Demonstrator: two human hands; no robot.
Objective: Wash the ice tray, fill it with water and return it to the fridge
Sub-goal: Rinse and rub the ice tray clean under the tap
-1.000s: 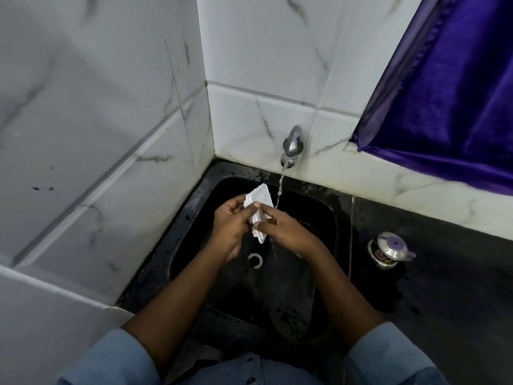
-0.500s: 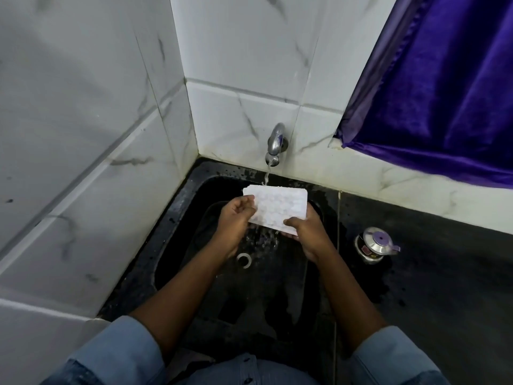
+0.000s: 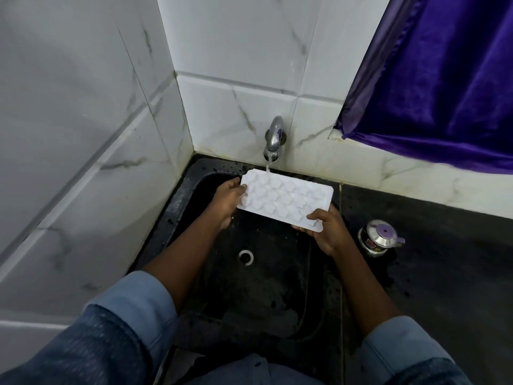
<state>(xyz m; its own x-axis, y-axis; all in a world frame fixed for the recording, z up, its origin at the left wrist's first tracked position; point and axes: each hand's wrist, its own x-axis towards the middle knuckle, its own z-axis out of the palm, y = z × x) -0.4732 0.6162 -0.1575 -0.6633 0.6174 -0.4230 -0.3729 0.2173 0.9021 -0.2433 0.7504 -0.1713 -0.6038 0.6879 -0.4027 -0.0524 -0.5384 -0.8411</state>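
Home kitchen: black sink [image 3: 177,207], wall tap [image 3: 273,137], marble-look tiles [image 3: 236,118].

One white plastic ice tray [image 3: 286,198], two hands, left hand [image 3: 227,201], right hand [image 3: 330,232]; one chrome tap [image 3: 273,137], one black sink [image 3: 177,201], one steel pot [image 3: 379,237], one purple curtain [image 3: 444,79]

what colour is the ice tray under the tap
White: the ice tray, gripped by both hands under the running tap, shows plainly in the head view.

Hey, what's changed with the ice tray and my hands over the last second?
The ice tray has turned from edge-on to flat, broad face up, and the stream from the tap now lands on its far left corner. The left hand now grips its left end, the right hand its near right corner. Unchanged: water running, tray over the sink, steel pot on the counter.
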